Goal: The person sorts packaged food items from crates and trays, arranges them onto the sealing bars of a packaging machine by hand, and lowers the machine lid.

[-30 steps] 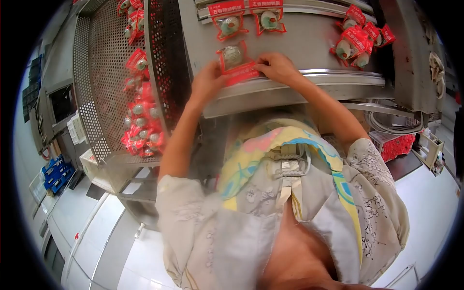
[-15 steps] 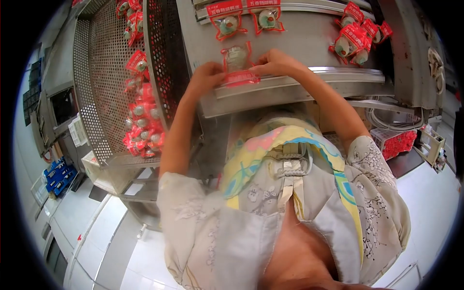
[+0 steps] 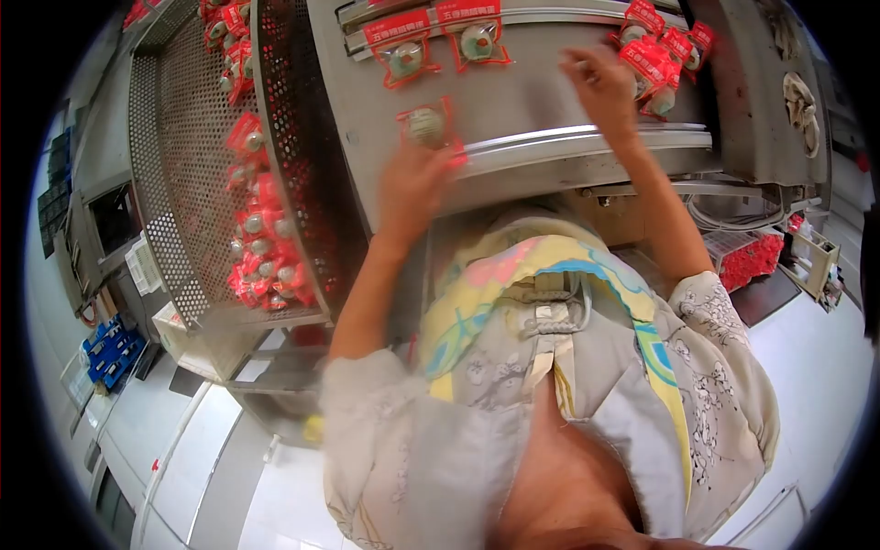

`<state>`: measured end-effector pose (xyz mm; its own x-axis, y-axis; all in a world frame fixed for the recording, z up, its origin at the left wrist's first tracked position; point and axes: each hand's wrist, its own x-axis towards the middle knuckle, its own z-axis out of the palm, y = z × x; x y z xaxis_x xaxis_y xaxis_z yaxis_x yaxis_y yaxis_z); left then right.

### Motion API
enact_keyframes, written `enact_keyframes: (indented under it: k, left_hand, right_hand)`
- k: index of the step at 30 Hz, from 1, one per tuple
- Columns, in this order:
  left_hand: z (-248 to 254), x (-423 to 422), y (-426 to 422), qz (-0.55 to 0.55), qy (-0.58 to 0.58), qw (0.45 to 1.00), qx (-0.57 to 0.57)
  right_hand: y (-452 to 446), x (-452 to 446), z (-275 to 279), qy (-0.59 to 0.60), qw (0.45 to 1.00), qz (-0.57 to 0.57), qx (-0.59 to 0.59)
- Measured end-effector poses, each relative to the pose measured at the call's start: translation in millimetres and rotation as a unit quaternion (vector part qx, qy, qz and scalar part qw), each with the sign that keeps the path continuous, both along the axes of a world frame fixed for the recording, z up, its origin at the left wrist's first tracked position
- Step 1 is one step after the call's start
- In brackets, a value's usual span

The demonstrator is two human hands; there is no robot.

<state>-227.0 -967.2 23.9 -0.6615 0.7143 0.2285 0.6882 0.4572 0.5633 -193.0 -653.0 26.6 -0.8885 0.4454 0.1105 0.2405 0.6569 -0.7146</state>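
Observation:
My left hand [image 3: 414, 188], smeared by motion, is closed on the lower edge of a clear packet with red edges holding one pale egg [image 3: 425, 126]. The packet lies at the near edge of the metal bench, and the hand hides its lower part. My right hand [image 3: 605, 87] hovers over the bench with loosely bent fingers and nothing visible in them. Just to its right lies a heap of red-topped egg packets [image 3: 655, 69]. Two similar packets, a left one [image 3: 403, 55] and a right one [image 3: 478, 41], lie side by side against the back metal strip.
To the left stands a perforated metal tray [image 3: 192, 137] with many egg packets [image 3: 266, 247] along its right side. A metal bar [image 3: 587, 139] runs along the bench's near edge. A cloth glove [image 3: 799, 110] hangs at the far right. Below right is a box of red packets [image 3: 747, 261].
My right hand has let go of the packet and moved right and away from me, towards the heap. My left hand has shifted to the packet's near edge. The view has shifted slightly.

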Motion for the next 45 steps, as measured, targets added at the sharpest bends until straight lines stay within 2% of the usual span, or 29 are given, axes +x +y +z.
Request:
enact_keyframes:
  k: [2, 4, 5, 7, 11, 13, 16, 21, 22, 26, 28, 30, 33, 34, 35, 36, 37, 39, 41, 42, 43, 45]
  left_hand:
    - [-8, 9, 4, -0.006, -0.009, 1.000, -0.014]
    - [-8, 13, 3, -0.014, -0.001, 0.999, -0.038]
    - [-8, 14, 4, -0.020, 0.003, 0.999, -0.046]
    - [-2, 13, 6, -0.033, -0.009, 0.999, -0.036]
    - [5, 13, 18, -0.030, -0.048, 0.998, 0.022]
    - [4, 15, 37, -0.001, -0.060, 0.995, 0.076]
    - [-12, 12, 79, 0.011, -0.158, 0.975, 0.155]
    - [-27, 9, 173, 0.016, -0.417, 0.897, 0.143]
    - [-35, 8, 191, 0.018, -0.467, 0.873, 0.141]
    - [-54, -10, 270, 0.064, -0.382, 0.904, 0.181]
    - [-56, -22, 301, 0.071, -0.318, 0.925, 0.195]
    - [-59, -28, 314, 0.040, -0.363, 0.914, 0.178]
    - [-42, -20, 302, 0.029, -0.380, 0.906, 0.185]
    - [-44, -16, 289, 0.016, -0.377, 0.906, 0.192]
    - [-46, -13, 276, 0.005, -0.374, 0.906, 0.199]
    - [-44, -10, 261, -0.019, -0.369, 0.906, 0.204]
    - [-40, -5, 246, -0.043, -0.367, 0.906, 0.207]
    - [-36, 7, 221, -0.070, -0.358, 0.912, 0.188]
    - [-35, 12, 205, -0.077, -0.341, 0.925, 0.148]
    - [-28, 15, 202, -0.082, -0.344, 0.922, 0.159]
    - [-20, 17, 200, -0.030, -0.453, 0.877, 0.156]
    - [-1, 15, 201, 0.074, -0.641, 0.750, 0.146]
  right_hand:
    - [47, 5, 8, 0.053, 0.976, -0.044, 0.206]
    - [84, 15, 19, 0.065, 0.899, -0.070, 0.428]
    - [97, 22, 14, 0.007, 0.912, -0.064, 0.405]
    - [108, 30, 11, -0.021, 0.913, -0.012, 0.408]
    - [95, 30, 14, 0.008, 0.926, 0.006, 0.378]
    - [92, 27, 10, 0.028, 0.918, -0.038, 0.394]
    - [96, 26, 1, 0.034, 0.916, -0.053, 0.397]
    - [106, 28, -6, 0.024, 0.927, -0.010, 0.374]
    - [105, 28, -5, 0.032, 0.934, -0.014, 0.355]
    - [104, 27, 2, 0.082, 0.953, -0.032, 0.291]
    - [103, 32, 4, 0.113, 0.968, -0.025, 0.223]
    - [100, 42, 12, 0.147, 0.973, -0.016, 0.176]
    - [97, 70, 21, 0.203, 0.967, -0.082, 0.134]
    - [94, 87, 19, 0.151, 0.977, -0.143, 0.055]
    - [97, 98, 11, 0.063, 0.980, -0.154, -0.109]
    - [99, 108, 2, -0.026, 0.949, -0.160, -0.270]
    - [94, 115, 2, -0.115, 0.884, -0.160, -0.424]
    - [76, 113, -3, -0.192, 0.777, -0.149, -0.581]
    - [69, 112, -1, -0.197, 0.673, -0.120, -0.703]
    - [68, 112, -5, -0.199, 0.695, -0.127, -0.680]
    - [68, 111, -11, -0.199, 0.716, -0.134, -0.656]
    - [69, 108, -14, -0.210, 0.750, -0.132, -0.613]
